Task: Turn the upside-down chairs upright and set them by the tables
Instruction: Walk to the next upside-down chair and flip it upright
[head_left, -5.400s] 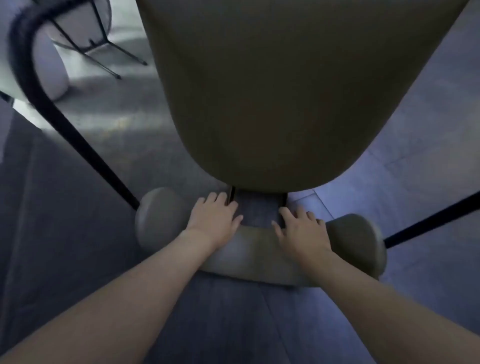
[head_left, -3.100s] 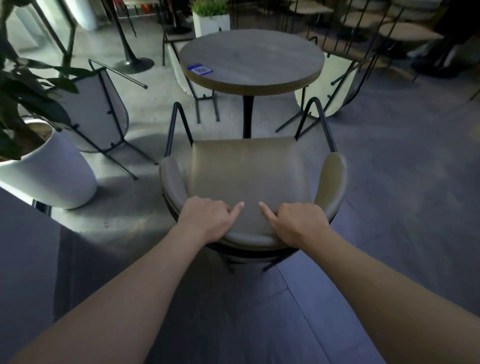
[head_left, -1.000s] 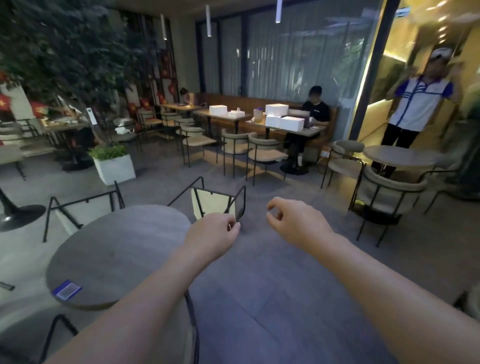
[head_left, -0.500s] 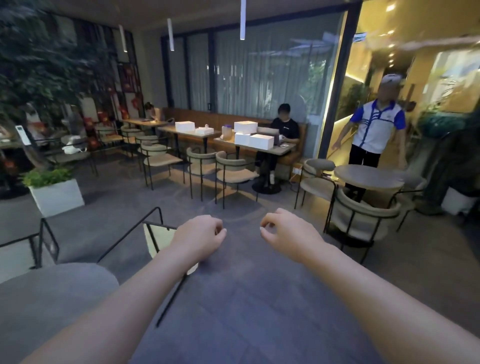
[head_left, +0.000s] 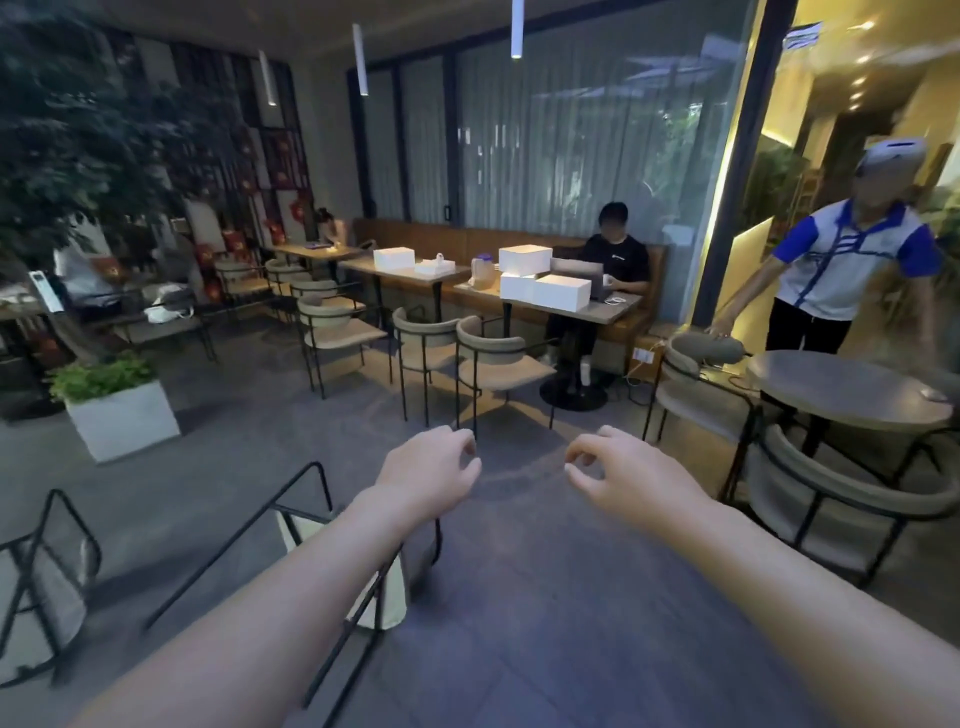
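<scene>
An upside-down chair (head_left: 298, 532) with a cream seat and black metal legs pointing up lies on the floor at lower left, partly hidden by my left forearm. A second overturned chair (head_left: 44, 597) lies at the far left edge. My left hand (head_left: 428, 470) is held out in the air above the floor, fingers loosely curled, holding nothing. My right hand (head_left: 623, 478) hovers beside it, thumb and forefinger nearly touching, also empty. A round grey table (head_left: 831, 389) stands at the right with an upright padded chair (head_left: 841, 499) in front of it.
A person in a blue and white shirt (head_left: 836, 275) stands behind the round table, a hand on another chair (head_left: 706, 348). A row of upright chairs (head_left: 488, 358) lines long tables where a person sits (head_left: 615, 260). A white planter (head_left: 122, 415) stands at left.
The view has swung right since a second ago, so the near round table at lower left has left the frame. Both hands stay raised and empty.
</scene>
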